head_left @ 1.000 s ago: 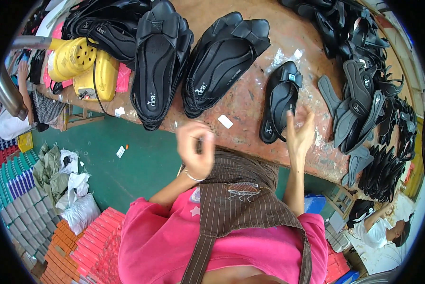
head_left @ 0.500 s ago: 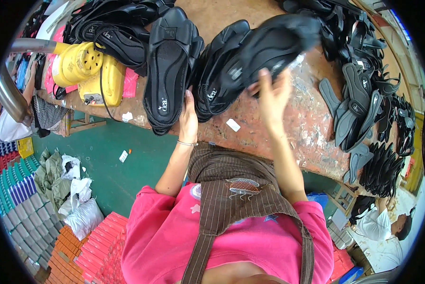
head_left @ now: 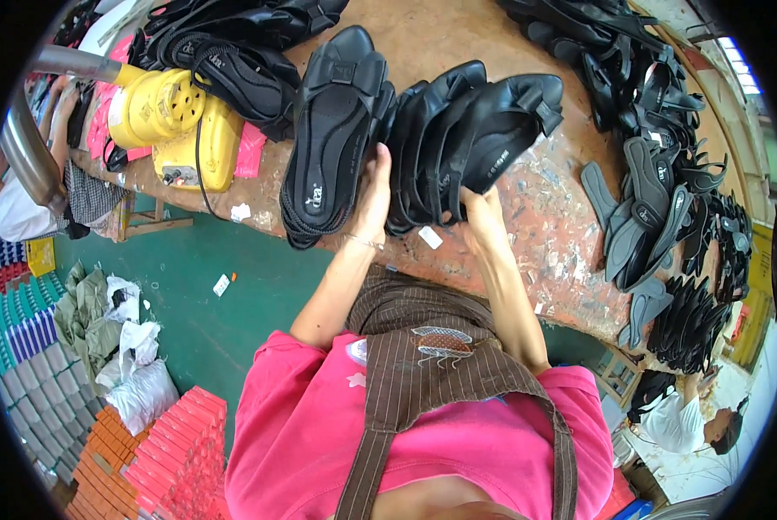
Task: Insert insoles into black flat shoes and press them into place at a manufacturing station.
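My left hand [head_left: 374, 198] is wrapped against the side of a stack of black sandals [head_left: 328, 130] with bow-trimmed toes. Its thumb points up along them, while the other fingers are mostly hidden. Right of it, several more black sandals [head_left: 419, 147] lean on edge, packed side by side. The outermost black sandal [head_left: 505, 130] has a bow at its toe and tilts to the right. At its heel end my right hand [head_left: 484, 215] is closed, the thumb pressed on the insole and the fingers partly out of sight.
A yellow machine [head_left: 200, 143] with a cord stands at the left of the worn table [head_left: 570, 260]. Black sandals [head_left: 241, 69] lie piled behind it. Grey insoles [head_left: 648, 212] and black shoe parts [head_left: 687, 325] crowd the right side. A co-worker [head_left: 679, 420] is at the lower right.
My right hand has come down with the outermost sandal, which now leans against the row instead of being swung in blurred. My left hand and its stack have shifted slightly right.
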A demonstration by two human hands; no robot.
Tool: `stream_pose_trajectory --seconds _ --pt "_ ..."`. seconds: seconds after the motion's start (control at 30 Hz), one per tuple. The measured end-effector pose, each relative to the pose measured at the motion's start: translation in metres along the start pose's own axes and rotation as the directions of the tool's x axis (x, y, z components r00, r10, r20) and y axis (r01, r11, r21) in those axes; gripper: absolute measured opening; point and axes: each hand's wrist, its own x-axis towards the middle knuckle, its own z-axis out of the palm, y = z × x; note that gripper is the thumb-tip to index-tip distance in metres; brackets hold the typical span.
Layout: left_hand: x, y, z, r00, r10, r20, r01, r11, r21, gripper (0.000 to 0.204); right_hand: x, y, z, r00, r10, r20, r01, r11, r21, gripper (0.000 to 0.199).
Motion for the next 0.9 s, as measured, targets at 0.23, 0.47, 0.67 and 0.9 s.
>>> stream_pose_trajectory --seconds 0.23,0.47,0.67,0.9 --pt "-0.060 0.027 0.049 0.926 0.287 0.246 -0.251 0.953 -0.170 0.063 -0.051 -0.077 -0.018 0.791 -0.540 -0.287 0.486 0.840 -0.240 0.041" --pt "-0.117 0.086 -0.001 0.945 0.242 0.221 -0.014 0.703 -0.711 0.075 -0.060 -0.170 0.071 0.682 -0.355 0.639 0.715 0.505 -0.483 0.049" --pt "-0.165 0.059 -0.088 0.942 0.327 0.079 -0.092 0.476 -0.875 0.072 -0.074 -0.153 0.215 0.014 0.099 0.995 0.921 0.385 -0.051 0.063" --pt "-0.228 0.058 -0.136 0.938 0.336 -0.081 -0.207 0.359 -0.910 0.070 -0.085 -0.065 0.298 -0.370 0.370 0.852 0.892 0.398 0.214 0.064"
